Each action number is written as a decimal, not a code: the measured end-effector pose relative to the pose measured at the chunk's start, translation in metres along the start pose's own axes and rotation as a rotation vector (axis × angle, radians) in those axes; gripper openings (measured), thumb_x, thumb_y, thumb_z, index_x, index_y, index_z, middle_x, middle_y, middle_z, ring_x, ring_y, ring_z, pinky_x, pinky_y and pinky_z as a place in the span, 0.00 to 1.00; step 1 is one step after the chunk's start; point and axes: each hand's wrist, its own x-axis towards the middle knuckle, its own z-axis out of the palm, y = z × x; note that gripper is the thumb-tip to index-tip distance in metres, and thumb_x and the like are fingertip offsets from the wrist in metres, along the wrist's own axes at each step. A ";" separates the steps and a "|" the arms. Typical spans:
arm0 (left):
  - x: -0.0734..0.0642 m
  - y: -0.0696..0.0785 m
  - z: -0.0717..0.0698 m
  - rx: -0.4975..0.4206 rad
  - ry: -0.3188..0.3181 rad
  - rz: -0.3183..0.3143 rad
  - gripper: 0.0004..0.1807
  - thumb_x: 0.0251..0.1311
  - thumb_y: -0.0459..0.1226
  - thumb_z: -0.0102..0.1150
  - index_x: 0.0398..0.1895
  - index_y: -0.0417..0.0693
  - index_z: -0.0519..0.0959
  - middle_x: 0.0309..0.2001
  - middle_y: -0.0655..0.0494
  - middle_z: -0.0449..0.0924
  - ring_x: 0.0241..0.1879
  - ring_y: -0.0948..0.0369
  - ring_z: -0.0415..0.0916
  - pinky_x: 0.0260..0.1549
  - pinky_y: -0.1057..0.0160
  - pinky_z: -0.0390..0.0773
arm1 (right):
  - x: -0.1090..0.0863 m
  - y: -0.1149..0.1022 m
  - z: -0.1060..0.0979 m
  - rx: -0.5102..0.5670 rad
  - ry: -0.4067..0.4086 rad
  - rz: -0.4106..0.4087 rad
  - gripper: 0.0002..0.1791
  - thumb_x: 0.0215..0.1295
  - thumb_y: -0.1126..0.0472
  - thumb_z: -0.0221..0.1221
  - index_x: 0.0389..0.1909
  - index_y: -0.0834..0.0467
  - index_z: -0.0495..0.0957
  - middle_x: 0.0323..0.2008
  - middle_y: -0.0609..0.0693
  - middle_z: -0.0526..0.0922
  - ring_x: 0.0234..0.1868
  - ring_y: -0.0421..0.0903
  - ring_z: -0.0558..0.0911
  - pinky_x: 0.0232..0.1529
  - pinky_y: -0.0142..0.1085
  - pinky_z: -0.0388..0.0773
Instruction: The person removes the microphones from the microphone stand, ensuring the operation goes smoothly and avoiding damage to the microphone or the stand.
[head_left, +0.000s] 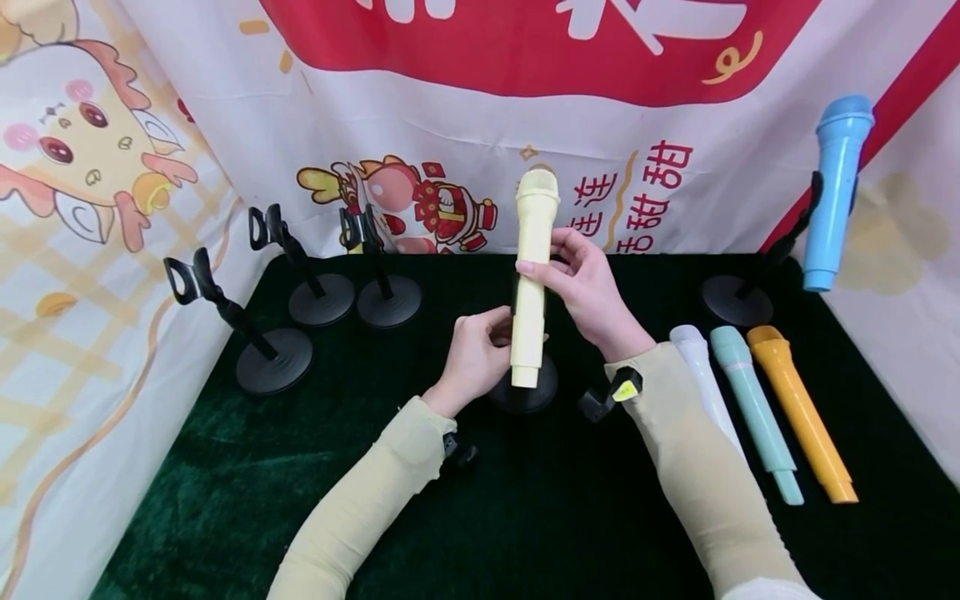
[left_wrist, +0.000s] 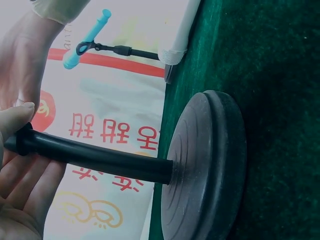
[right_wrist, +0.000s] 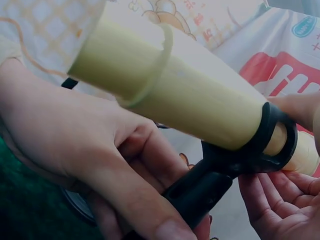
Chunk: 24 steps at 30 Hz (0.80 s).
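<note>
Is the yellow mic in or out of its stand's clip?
In: the right wrist view shows the black clip curved around the yellow mic. Whether it's fully seated, I cannot tell.

The middle microphone [head_left: 531,312] is pale yellow, its stand [left_wrist: 130,162] black (and the cloth [head_left: 540,525] dark green).

Through the left wrist view I see my left hand [left_wrist: 27,192] curled around a stand's black pole [left_wrist: 110,155], its round base [left_wrist: 200,165] on the green-covered bench [left_wrist: 280,120]; beyond are the right hand [left_wrist: 22,65], a white microphone [left_wrist: 180,35] and a blue microphone [left_wrist: 94,34] clipped in another stand [left_wrist: 122,50]
</note>
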 end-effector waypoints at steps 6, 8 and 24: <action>-0.001 0.001 0.001 -0.012 -0.004 0.002 0.08 0.58 0.34 0.75 0.38 0.44 0.85 0.34 0.57 0.88 0.34 0.67 0.86 0.36 0.65 0.86 | 0.006 0.000 -0.002 -0.096 0.029 -0.024 0.19 0.63 0.65 0.68 0.52 0.61 0.73 0.46 0.56 0.75 0.36 0.46 0.80 0.33 0.31 0.77; -0.001 0.002 0.001 -0.018 -0.008 -0.005 0.08 0.58 0.33 0.75 0.38 0.44 0.85 0.34 0.57 0.88 0.34 0.67 0.86 0.36 0.65 0.86 | 0.009 0.000 -0.002 -0.115 0.037 -0.038 0.19 0.64 0.64 0.68 0.52 0.61 0.72 0.45 0.55 0.74 0.38 0.46 0.79 0.34 0.31 0.78; -0.002 0.004 -0.002 -0.035 -0.028 -0.021 0.08 0.58 0.32 0.74 0.39 0.44 0.85 0.33 0.58 0.88 0.34 0.67 0.85 0.35 0.65 0.86 | 0.014 -0.002 0.002 -0.068 0.097 0.075 0.22 0.61 0.58 0.71 0.52 0.58 0.75 0.43 0.54 0.80 0.37 0.46 0.81 0.30 0.32 0.77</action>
